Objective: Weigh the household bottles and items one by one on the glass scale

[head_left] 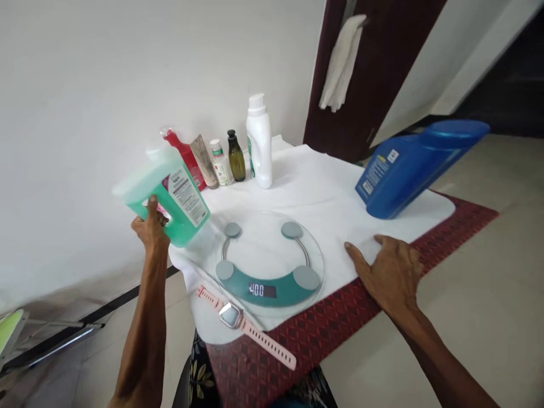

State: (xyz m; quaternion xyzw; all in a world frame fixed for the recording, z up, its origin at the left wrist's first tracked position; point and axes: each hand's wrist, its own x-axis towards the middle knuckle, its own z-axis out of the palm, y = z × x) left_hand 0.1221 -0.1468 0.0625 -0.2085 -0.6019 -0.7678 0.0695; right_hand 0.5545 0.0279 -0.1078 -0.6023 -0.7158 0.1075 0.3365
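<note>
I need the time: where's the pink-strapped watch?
The watch lies low and left of centre in the head view, beside the near-left edge of the glass scale.

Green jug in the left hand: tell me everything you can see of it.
The green jug looks like translucent plastic, deeper green below and paler toward its blurred upper end. A white printed label with a purple patch covers part of one face; its text is unreadable. The left hand grips it at the handle opening. It is tilted, left of the glass scale; whether its base touches the table cannot be told.
</note>
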